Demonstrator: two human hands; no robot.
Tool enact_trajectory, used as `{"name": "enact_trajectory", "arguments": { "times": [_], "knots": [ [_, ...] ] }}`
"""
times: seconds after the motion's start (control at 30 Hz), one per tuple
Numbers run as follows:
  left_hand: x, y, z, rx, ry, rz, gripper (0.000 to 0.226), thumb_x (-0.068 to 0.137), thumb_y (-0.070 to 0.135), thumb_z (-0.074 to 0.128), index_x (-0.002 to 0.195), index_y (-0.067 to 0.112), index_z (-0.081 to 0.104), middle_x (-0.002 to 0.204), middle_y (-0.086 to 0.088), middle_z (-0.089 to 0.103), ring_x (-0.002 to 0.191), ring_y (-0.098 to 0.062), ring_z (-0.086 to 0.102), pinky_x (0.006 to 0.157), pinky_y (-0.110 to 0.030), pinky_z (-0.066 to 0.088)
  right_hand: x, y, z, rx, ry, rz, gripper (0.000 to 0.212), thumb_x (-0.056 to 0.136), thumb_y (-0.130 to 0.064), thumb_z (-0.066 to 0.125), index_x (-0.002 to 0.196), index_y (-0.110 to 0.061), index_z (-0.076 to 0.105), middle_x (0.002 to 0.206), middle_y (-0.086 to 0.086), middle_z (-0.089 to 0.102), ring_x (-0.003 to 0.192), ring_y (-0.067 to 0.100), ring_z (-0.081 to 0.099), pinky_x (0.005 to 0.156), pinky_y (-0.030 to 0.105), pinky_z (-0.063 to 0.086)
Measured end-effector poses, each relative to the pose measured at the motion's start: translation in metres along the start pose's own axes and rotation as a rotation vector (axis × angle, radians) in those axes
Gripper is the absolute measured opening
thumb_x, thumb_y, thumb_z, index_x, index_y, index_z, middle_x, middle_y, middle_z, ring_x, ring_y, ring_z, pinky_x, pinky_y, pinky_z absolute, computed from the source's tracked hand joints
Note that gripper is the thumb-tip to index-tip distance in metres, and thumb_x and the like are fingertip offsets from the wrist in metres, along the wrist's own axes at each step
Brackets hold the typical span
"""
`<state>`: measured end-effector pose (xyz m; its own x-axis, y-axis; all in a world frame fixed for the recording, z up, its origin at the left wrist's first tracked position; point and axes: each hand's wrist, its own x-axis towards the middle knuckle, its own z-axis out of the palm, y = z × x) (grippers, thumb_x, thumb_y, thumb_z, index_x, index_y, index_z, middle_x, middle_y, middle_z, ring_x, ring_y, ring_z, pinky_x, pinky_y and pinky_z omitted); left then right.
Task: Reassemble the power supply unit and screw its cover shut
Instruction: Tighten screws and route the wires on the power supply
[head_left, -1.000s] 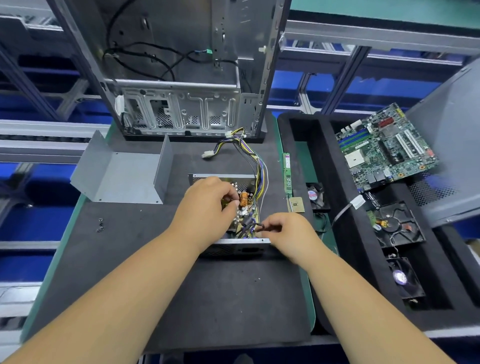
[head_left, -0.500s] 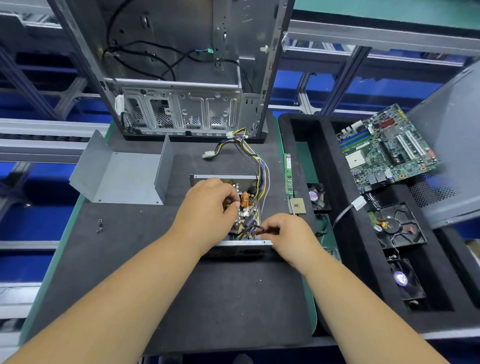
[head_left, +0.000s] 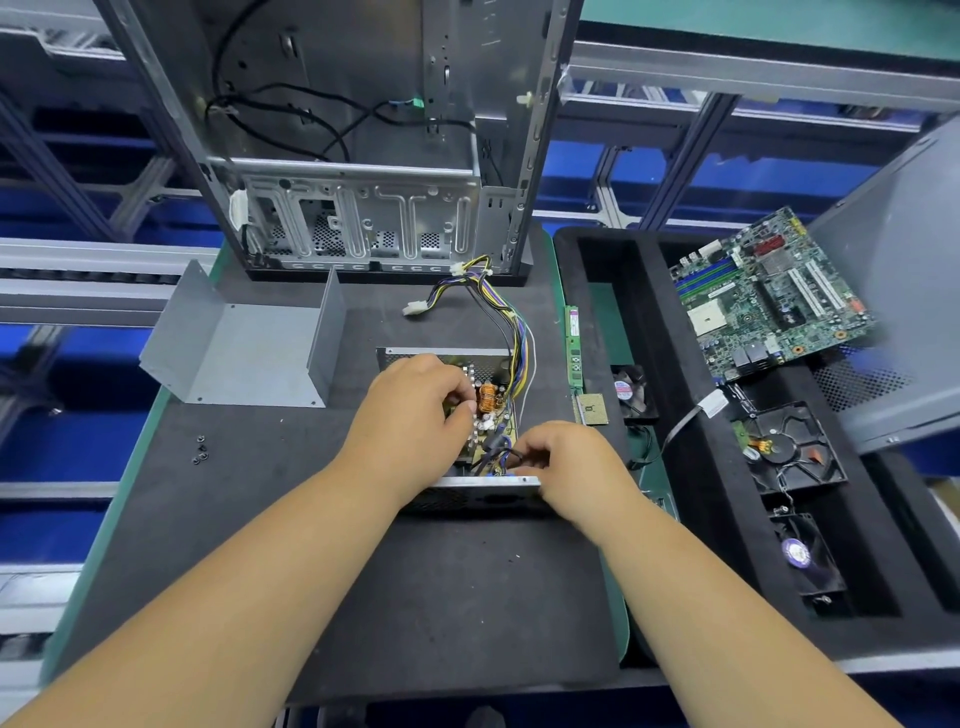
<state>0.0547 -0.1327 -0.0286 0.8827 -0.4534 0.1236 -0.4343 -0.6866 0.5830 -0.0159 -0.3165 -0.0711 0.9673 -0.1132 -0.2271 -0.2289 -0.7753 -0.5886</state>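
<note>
Power supply unit (head_left: 457, 467) lies open beneath both hands, left hand (head_left: 415, 415) gripping its board, right hand (head_left: 566, 462) pinching wires, cover (head_left: 249, 353) lying well off beyond the left hand.

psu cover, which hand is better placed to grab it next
Left, probably. The cover lies on the mat to the left of the PSU, on the left hand side. The right hand pinches wires at the PSU's right front.

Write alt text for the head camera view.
Both hands work inside an open power supply on a dark mat: the left hand on its circuit board, the right hand pinching wires at the near edge. Its grey cover and loose screws lie to the left.
</note>
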Motion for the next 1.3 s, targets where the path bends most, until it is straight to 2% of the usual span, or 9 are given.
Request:
{"name": "enact_trajectory", "arguments": {
  "times": [0.27, 0.47, 0.6, 0.7, 0.8, 0.93, 1.07, 1.17, 1.3],
  "knots": [
    [-0.001, -0.001, 0.0, -0.013, 0.04, 0.005, 0.006, 0.086, 0.02, 0.066, 0.089, 0.024, 0.069, 0.088, 0.009, 0.057, 0.095, -0.02, 0.054, 0.09, -0.037, 0.044, 0.004, -0.002, 0.0, -0.091, -0.055, 0.028, 0.015, 0.086, -0.014, 0.068, 0.084, -0.028, 0.073, 0.062, -0.011, 0.057, 0.055, 0.008, 0.048, 0.046, 0.015, 0.032],
    [0.004, -0.015, -0.013, -0.031, 0.192, -0.127, 0.039, 0.084, 0.023, 0.068, 0.121, 0.023, 0.057, 0.12, 0.001, 0.051, 0.118, -0.023, 0.043, 0.102, -0.034, 0.034, -0.003, -0.005, -0.01, 0.1, -0.047, 0.104, 0.034, 0.078, 0.002, 0.053, 0.076, -0.028, 0.07, 0.063, -0.011, 0.061, 0.054, 0.007, 0.051, 0.05, 0.015, 0.04],
    [0.011, -0.038, -0.026, 0.007, 0.043, -0.27, 0.049, 0.092, 0.028, 0.062, 0.138, 0.024, 0.048, 0.132, -0.004, 0.05, 0.122, -0.026, 0.047, 0.102, -0.038, 0.04, 0.005, -0.012, -0.039, 0.271, 0.233, 0.179, 0.021, 0.083, -0.009, 0.056, 0.076, -0.027, 0.066, 0.063, -0.009, 0.06, 0.054, 0.008, 0.053, 0.047, 0.015, 0.04],
    [0.01, -0.047, -0.027, -0.047, -0.062, -0.255, 0.045, 0.096, 0.03, 0.057, 0.14, 0.029, 0.048, 0.135, 0.001, 0.052, 0.104, -0.015, 0.054, 0.085, -0.023, 0.042, 0.023, -0.027, -0.059, 0.389, 0.28, 0.205, 0.005, 0.088, -0.026, 0.061, 0.084, -0.027, 0.063, 0.068, -0.01, 0.062, 0.072, 0.019, 0.067, 0.056, 0.024, 0.048],
    [0.011, -0.052, -0.03, -0.091, -0.073, -0.241, 0.039, 0.097, 0.03, 0.056, 0.136, 0.031, 0.052, 0.133, 0.004, 0.054, 0.094, -0.006, 0.053, 0.072, -0.011, 0.039, 0.046, -0.042, -0.066, 0.305, 0.219, 0.264, 0.032, 0.087, -0.049, 0.063, 0.096, -0.019, 0.065, 0.077, -0.004, 0.066, 0.081, 0.021, 0.068, 0.072, 0.033, 0.05],
    [0.013, -0.055, -0.036, -0.104, -0.122, -0.233, 0.035, 0.096, 0.03, 0.057, 0.13, 0.032, 0.055, 0.126, 0.003, 0.058, 0.104, -0.016, 0.061, 0.092, -0.033, 0.049, 0.066, -0.063, -0.061, 0.217, 0.12, 0.307, 0.051, 0.078, -0.06, 0.067, 0.073, -0.012, 0.053, 0.068, 0.004, 0.061, 0.076, 0.028, 0.067, 0.064, 0.031, 0.043],
    [0.01, -0.058, -0.04, -0.08, -0.154, -0.232, 0.033, 0.094, 0.032, 0.059, 0.127, 0.033, 0.057, 0.121, 0.005, 0.06, 0.102, -0.016, 0.061, 0.092, -0.035, 0.05, 0.076, -0.068, -0.052, 0.102, 0.144, 0.304, 0.04, 0.081, -0.043, 0.07, 0.07, -0.015, 0.045, 0.067, 0.008, 0.059, 0.065, 0.024, 0.057, 0.06, 0.031, 0.039],
    [0.004, -0.061, -0.042, -0.069, -0.17, -0.233, 0.034, 0.094, 0.033, 0.059, 0.128, 0.032, 0.057, 0.121, 0.006, 0.06, 0.105, -0.016, 0.06, 0.094, -0.036, 0.049, 0.08, -0.066, -0.052, 0.118, 0.143, 0.271, 0.024, 0.085, -0.028, 0.067, 0.075, -0.013, 0.051, 0.064, 0.012, 0.059, 0.053, 0.019, 0.057, 0.064, 0.036, 0.052],
    [-0.006, -0.064, -0.042, -0.065, -0.167, -0.218, 0.029, 0.095, 0.031, 0.057, 0.124, 0.032, 0.06, 0.115, 0.008, 0.064, 0.103, -0.014, 0.061, 0.093, -0.036, 0.049, 0.08, -0.058, -0.055, 0.25, 0.111, 0.294, 0.031, 0.09, -0.024, 0.069, 0.07, -0.014, 0.047, 0.052, 0.008, 0.062, 0.04, 0.011, 0.057, 0.055, 0.027, 0.052]
  ]
}}
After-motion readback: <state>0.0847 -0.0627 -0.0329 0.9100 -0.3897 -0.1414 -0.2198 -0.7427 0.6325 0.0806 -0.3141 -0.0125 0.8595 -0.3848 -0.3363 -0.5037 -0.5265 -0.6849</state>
